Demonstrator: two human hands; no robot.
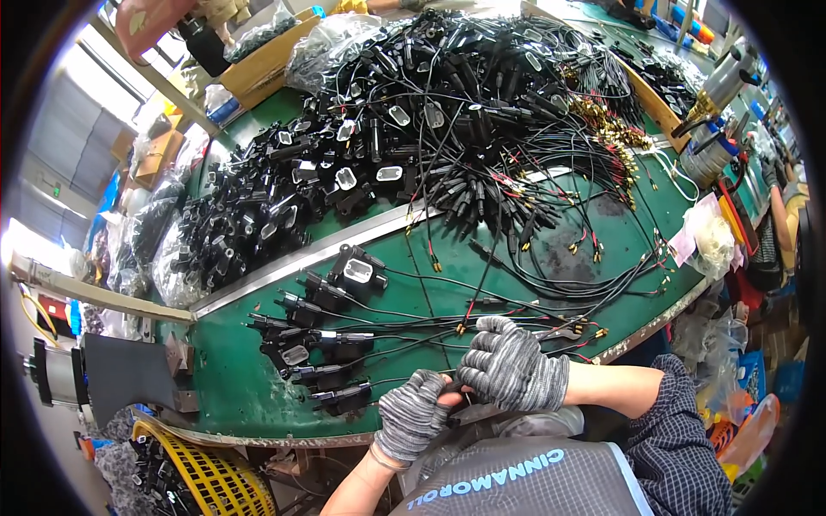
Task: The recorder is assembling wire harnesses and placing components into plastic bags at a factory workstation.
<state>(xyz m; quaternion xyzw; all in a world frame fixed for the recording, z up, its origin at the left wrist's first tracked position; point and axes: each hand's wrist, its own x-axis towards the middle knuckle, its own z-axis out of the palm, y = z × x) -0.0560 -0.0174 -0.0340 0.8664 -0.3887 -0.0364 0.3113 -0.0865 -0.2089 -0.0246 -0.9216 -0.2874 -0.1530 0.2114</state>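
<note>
Gloved left hand (411, 413) and right hand (514, 368) both closed on 1 black cable (413, 334), 6 or so plugs (320, 344) lined up, huge tangled pile (447, 129) untouched behind.

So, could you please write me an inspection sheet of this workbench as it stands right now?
Surface: green bench top, worn, crossed by a metal strip.
Job's things: a row of black plug parts with thin cables lies by the near edge, left of the hands.
Clutter: a large heap of black connectors and wired leads fills the far half; cardboard box and plastic bags behind it.
Grippers: left hand and right hand, both in grey knit gloves, meet at the near edge; what they pinch is hidden.
Cables: black leads with red and brass ends spread to the right.
Surroundings: yellow basket below the bench; metal jug at the far right.
</note>
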